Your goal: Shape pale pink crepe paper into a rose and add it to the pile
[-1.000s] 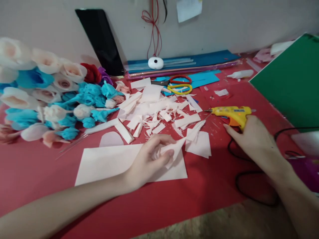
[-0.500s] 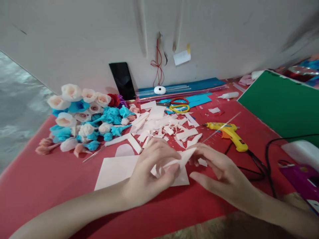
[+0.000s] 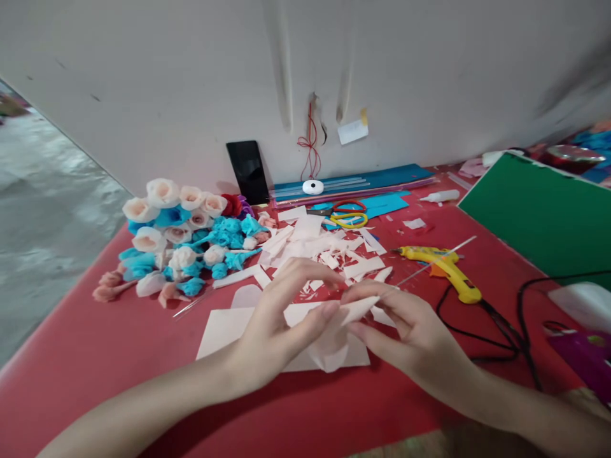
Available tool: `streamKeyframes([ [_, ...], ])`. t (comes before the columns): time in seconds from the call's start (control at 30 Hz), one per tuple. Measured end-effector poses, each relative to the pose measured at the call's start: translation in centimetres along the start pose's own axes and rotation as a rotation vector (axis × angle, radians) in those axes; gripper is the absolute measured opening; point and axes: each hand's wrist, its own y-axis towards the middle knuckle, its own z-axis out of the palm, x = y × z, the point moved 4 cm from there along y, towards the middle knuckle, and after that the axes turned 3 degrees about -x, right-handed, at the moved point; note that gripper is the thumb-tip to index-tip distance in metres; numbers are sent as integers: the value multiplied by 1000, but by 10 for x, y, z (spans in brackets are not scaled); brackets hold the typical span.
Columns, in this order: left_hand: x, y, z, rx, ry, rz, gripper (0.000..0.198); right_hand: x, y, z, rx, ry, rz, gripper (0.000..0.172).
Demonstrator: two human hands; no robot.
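Between both hands is a pale peach paper flower [image 3: 359, 311], lying tilted, with a loose petal [image 3: 329, 357] hanging below it. My right hand [image 3: 410, 331] is closed on it, fingers and thumb around its narrow end. A thin wire stem [image 3: 443, 259] runs up and right from behind the right fingers. My left hand [image 3: 279, 318] is beside the flower's other end; its thumb and forefinger are apart, the thumb tip at the paper. Its other fingers are partly hidden. Under the hands is a pale paper sheet [image 3: 224, 327].
Finished paper flowers [image 3: 181, 235] are heaped at left. Paper scraps [image 3: 305, 238], scissors [image 3: 348, 216] and a phone [image 3: 247, 172] are farther back. A yellow glue gun [image 3: 449, 270] with a black cord [image 3: 508, 327] is at right, near a green board [image 3: 548, 216].
The flower has turned so a petal now hangs below. My left hand has opened from around it, and the right fingers have closed on it. The view has shifted slightly.
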Motion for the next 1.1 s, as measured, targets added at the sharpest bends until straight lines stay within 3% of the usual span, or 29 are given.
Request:
streamKeyframes([
  [0.23, 7, 1, 8, 31, -92, -134, 13, 5, -1, 0, -62, -176, -117, 7],
  [0.43, 10, 1, 10, 31, -35, -121, 15, 5, -1, 1, -38, -237, -241, 5],
  [0.63, 7, 4, 5, 30, -28, 9, 11, 2, 3, 2, 9, -259, -207, 3],
  [0.9, 14, 8, 8, 72, -96, -80, 8, 0, 2, 3, 90, -254, -130, 9],
  [1.1, 12, 8, 9, 31, -59, 23, 5, -6, 2, 4, 112, -239, -90, 7],
])
